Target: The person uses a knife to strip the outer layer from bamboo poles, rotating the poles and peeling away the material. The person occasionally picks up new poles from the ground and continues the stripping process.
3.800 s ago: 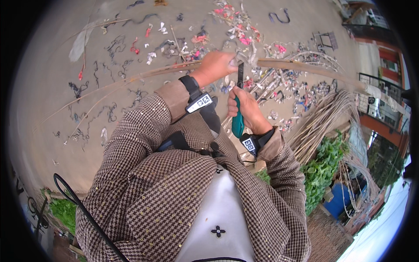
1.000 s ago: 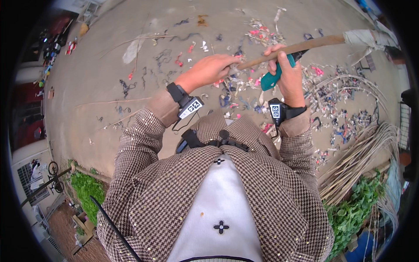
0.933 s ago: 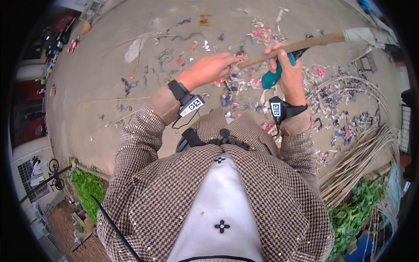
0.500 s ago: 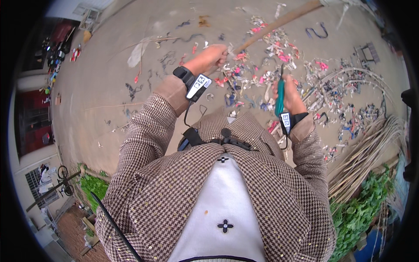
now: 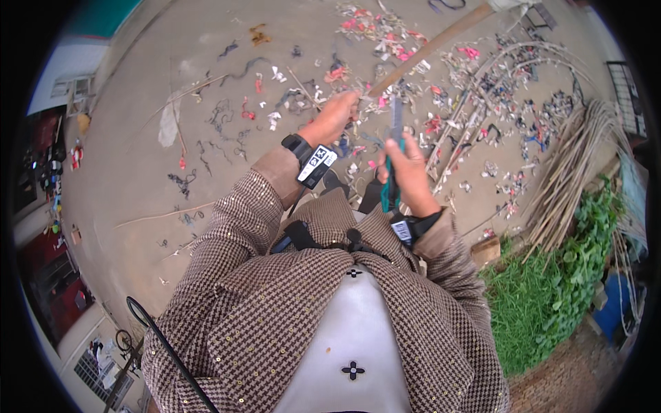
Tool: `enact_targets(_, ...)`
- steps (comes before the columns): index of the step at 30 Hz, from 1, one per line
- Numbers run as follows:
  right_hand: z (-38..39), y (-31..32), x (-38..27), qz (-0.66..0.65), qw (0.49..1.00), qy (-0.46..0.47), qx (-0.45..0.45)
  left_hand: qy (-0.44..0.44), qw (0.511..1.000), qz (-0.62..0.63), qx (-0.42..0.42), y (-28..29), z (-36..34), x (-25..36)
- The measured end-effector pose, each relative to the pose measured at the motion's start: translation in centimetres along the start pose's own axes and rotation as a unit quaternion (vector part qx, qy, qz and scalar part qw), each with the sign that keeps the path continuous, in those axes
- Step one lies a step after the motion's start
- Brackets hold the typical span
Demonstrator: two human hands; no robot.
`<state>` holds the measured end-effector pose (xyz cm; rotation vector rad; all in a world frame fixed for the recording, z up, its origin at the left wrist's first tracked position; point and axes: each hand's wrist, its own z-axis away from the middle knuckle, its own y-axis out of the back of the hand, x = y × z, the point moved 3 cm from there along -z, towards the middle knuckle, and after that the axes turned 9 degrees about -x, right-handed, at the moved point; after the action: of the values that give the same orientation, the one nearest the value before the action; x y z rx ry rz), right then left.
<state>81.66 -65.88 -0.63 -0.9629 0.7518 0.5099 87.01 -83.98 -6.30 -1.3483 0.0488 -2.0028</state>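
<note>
My left hand is closed around the near end of a wooden pole, which slants up and away to the right. Whitish material shows at the pole's far end, partly cut off by the picture's edge. In my right hand is a green-handled tool with a flat grey blade; its exact kind is unclear. The blade points away from me, a little to the right of the pole's near end and apart from it as far as I can see. Both wrists carry dark straps with small boxes.
Cloth scraps in pink, white and dark colours litter the concrete ground. Curved canes and a bundle of long sticks lie to the right, beside green plants. Household items stand along the building at left.
My right hand has moved left toward my left hand, turning the blade's flat side into view. The view has shifted, so the ground scraps and the plants sit differently.
</note>
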Motion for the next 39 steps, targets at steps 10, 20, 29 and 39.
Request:
enact_targets(10, -2.7, 0.7, 2.8, 0.489, 0.846, 0.09, 0.19, -0.039, 0.996, -0.073, -0.035, -2.9, -0.9, -1.7)
enact_targets(20, -3.1, -0.4, 2.9, 0.556, 0.791, 0.093, 0.238, -0.093, 0.99, -0.095, -0.038, -3.5, -1.0, -1.8)
enact_targets(29, -4.7, -2.2, 2.9, 0.572, 0.788, 0.079, 0.215, -0.072, 0.986, -0.151, -0.016, -0.7, -1.5, -0.3)
enact_targets(39, -5.7, -0.6, 3.8, 0.573, 0.779, 0.133, 0.219, -0.082, 0.996, -0.04, -0.023, -0.4, -1.2, -1.2)
